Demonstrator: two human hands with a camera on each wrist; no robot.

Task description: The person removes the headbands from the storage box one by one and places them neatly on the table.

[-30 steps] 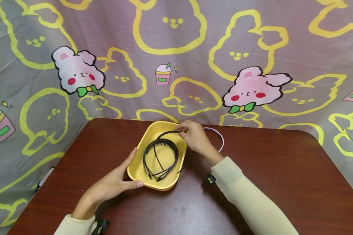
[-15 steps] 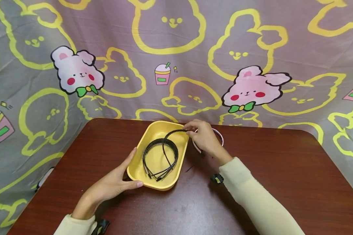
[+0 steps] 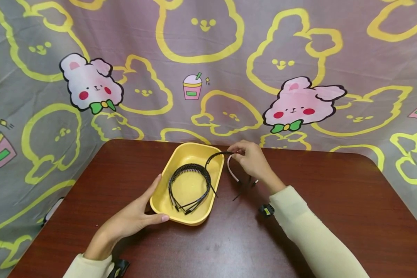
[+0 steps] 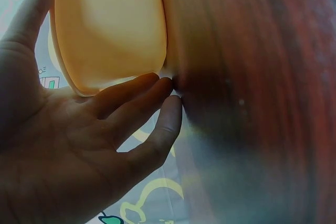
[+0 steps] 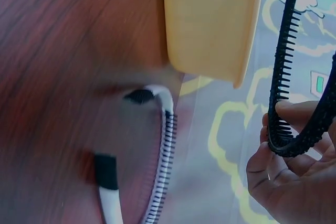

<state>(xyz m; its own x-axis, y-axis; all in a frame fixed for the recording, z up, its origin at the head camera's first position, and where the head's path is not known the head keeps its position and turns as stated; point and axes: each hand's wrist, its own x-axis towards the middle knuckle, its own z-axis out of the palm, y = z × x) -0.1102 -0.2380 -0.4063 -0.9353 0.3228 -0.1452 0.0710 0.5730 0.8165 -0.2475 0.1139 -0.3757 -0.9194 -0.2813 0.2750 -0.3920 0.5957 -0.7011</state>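
Observation:
My left hand holds the near left corner of a yellow plastic tray, thumb at the near rim and fingers along the left side. Inside the tray lie several dark toothed headbands, nested in a loop. Over the tray's right rim, my right hand pinches the top of a black headband; one leg still hangs over the tray. The right wrist view shows the teeth along this black headband. Beneath the right hand, a white headband with black tips lies on the table, partly hidden in the head view.
The brown wooden table reaches back to a grey curtain printed with cartoon rabbits, close behind the tray. Black wrist cameras sit below both sleeves.
My right hand has moved to the right with the black headband, drawing it partway out over the tray's right rim and above the white headband. The left hand and tray stay put.

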